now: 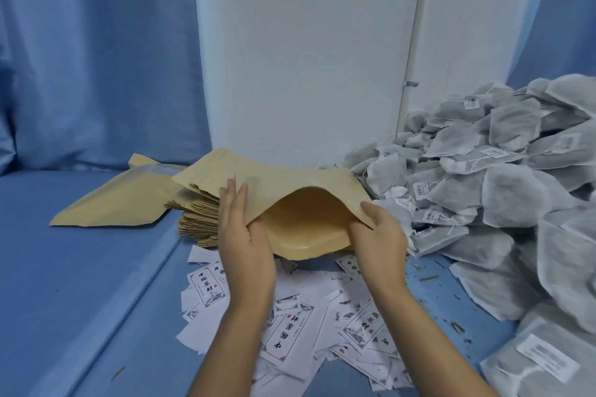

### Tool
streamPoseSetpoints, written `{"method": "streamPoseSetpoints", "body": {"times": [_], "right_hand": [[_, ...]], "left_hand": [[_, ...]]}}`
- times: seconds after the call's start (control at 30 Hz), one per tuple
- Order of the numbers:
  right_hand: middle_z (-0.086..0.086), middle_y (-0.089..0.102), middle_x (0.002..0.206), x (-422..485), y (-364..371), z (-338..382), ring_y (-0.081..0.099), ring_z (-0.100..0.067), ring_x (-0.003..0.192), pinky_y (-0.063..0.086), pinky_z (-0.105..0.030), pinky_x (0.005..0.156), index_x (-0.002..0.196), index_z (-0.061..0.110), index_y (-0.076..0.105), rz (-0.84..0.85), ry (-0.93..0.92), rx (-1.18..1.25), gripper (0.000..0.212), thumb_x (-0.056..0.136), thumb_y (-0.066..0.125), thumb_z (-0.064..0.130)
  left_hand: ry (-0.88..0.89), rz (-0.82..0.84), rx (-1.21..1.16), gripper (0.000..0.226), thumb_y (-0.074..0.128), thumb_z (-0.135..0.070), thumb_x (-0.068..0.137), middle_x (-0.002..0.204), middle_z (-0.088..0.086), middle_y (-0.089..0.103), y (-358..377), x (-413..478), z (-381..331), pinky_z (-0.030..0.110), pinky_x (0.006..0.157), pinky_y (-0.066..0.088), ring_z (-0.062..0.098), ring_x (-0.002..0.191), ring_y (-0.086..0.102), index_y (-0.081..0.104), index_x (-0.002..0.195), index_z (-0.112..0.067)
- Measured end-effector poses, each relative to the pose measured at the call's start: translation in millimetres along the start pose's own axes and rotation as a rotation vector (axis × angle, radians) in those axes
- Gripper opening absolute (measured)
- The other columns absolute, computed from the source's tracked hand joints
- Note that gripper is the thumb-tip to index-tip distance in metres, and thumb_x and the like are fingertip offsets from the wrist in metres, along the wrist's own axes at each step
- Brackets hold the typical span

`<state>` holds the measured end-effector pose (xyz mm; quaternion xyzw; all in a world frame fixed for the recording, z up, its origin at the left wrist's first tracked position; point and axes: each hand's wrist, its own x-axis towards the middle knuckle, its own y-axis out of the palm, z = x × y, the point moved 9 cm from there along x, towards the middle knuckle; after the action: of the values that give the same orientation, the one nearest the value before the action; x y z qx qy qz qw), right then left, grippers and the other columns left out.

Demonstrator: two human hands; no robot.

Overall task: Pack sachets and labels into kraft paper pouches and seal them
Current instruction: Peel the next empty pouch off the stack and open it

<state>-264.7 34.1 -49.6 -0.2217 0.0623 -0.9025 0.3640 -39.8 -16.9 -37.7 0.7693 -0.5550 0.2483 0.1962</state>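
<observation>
- Kraft pouch [309,200] sits on top of the stack of pouches [198,219], centre of the view. Its mouth faces us and gapes wide, and we see nothing inside it.
- Left hand [246,235] holds the left rim. The fingers lie fairly straight along the outer wall and the thumb looks tucked into the mouth, so we call it a pinch.
- Right hand [382,235] grips the right rim, thumb on top and fingers curled under and into the opening.
- Step in hand, as we judge it: opening the pouch. Filling has not started and sealing is far off.
- Next move needs one hand freed to fetch contents while the other keeps the mouth spread, otherwise it likely collapses flat.
- Labels [290,325] lie scattered just below the pouch and the wrists; the nearest reach.
- Sachets [503,196] are heaped to the right, touching the stack's side, an easy grab for the right hand.
- Another flat pouch [113,203] lies to the left on the blue cloth [80,284].
</observation>
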Motion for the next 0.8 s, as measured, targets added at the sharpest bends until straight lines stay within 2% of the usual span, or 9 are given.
{"method": "streamPoseSetpoints", "body": {"times": [0.1,0.17,0.23,0.33,0.4,0.5,0.63,0.73,0.8], "right_hand": [[0.028,0.050,0.087,-4.9,8.1,4.4,0.051,0.021,0.077,0.039,-0.003,0.063,0.132,0.019,0.054,0.023,-0.021,0.057,0.048,0.084,0.057,0.020],[0.018,0.061,0.105,-9.7,13.6,8.3,0.055,0.005,0.098,0.045,-0.017,0.084,0.127,0.025,0.056,0.040,-0.040,0.121,0.048,0.081,0.059,0.040],[0.011,0.063,0.116,-15.2,17.0,12.0,0.057,-0.009,0.109,0.047,-0.034,0.094,0.123,0.025,0.058,0.041,-0.075,0.185,0.059,0.075,0.053,0.059],[0.012,0.065,0.107,-20.2,15.0,15.3,0.058,-0.003,0.102,0.045,-0.017,0.085,0.117,0.022,0.060,-0.011,-0.112,0.265,0.068,0.074,0.037,0.070],[0.015,0.064,0.101,-19.1,12.2,11.9,0.057,0.001,0.097,0.039,-0.009,0.074,0.113,0.023,0.060,-0.038,-0.082,0.298,0.066,0.076,0.031,0.069],[0.013,0.064,0.100,-16.0,9.1,5.0,0.057,-0.003,0.097,0.043,-0.020,0.078,0.112,0.022,0.061,-0.059,-0.044,0.329,0.059,0.082,0.029,0.062],[0.016,0.065,0.089,-12.5,6.9,0.4,0.057,0.007,0.085,0.044,-0.019,0.075,0.104,0.027,0.064,-0.081,-0.007,0.385,0.054,0.081,0.029,0.060],[0.029,0.063,0.091,-4.0,0.1,-13.8,0.054,0.021,0.084,0.041,-0.009,0.075,0.101,0.026,0.069,-0.153,0.086,0.541,0.043,0.093,0.033,0.047],[0.019,0.067,0.097,5.1,-8.1,-23.5,0.060,0.014,0.084,0.043,-0.015,0.077,0.102,0.022,0.069,-0.207,0.142,0.593,0.042,0.099,0.031,0.039]], "left_hand": [[0.042,0.133,-0.079,0.059,0.033,0.007,0.094,0.147,-0.026,0.024,14.6,0.4,-6.4,0.003,0.107,0.013,-0.010,0.139,0.013,0.037,0.142,-0.028],[0.059,0.177,-0.138,0.043,0.040,-0.015,0.101,0.145,-0.028,0.026,19.2,0.1,-12.2,-0.001,0.103,0.014,-0.012,0.138,0.014,0.036,0.139,-0.035],[0.094,0.207,-0.144,0.041,0.039,-0.037,0.097,0.144,-0.030,0.027,21.9,-1.8,-18.1,0.003,0.107,0.015,-0.013,0.137,0.014,0.035,0.138,-0.037],[0.154,0.218,-0.117,0.038,0.035,-0.040,0.097,0.138,-0.037,0.030,22.4,-5.5,-24.7,0.007,0.109,0.016,-0.012,0.137,0.016,0.038,0.135,-0.038],[0.185,0.197,-0.095,0.032,0.035,-0.039,0.097,0.130,-0.047,0.033,20.9,-6.7,-27.7,0.004,0.106,0.018,-0.013,0.136,0.020,0.043,0.128,-0.041],[0.201,0.108,-0.036,0.037,0.033,-0.042,0.095,0.114,-0.058,0.031,14.9,-5.6,-31.1,0.001,0.102,0.023,-0.014,0.131,0.027,0.051,0.126,-0.032],[0.206,0.042,0.015,0.050,0.032,-0.042,0.094,0.119,-0.045,0.028,13.0,-7.9,-35.6,0.000,0.101,0.023,-0.006,0.129,0.030,0.058,0.127,-0.015],[0.215,0.000,0.016,0.051,0.032,-0.039,0.094,0.120,-0.042,0.029,10.1,-7.6,-38.0,-0.002,0.100,0.021,0.001,0.130,0.033,0.059,0.126,-0.009],[0.210,-0.037,0.004,0.050,0.034,-0.036,0.094,0.125,-0.035,0.033,8.3,-3.9,-38.2,-0.002,0.100,0.022,0.006,0.130,0.036,0.058,0.125,-0.006]]}}
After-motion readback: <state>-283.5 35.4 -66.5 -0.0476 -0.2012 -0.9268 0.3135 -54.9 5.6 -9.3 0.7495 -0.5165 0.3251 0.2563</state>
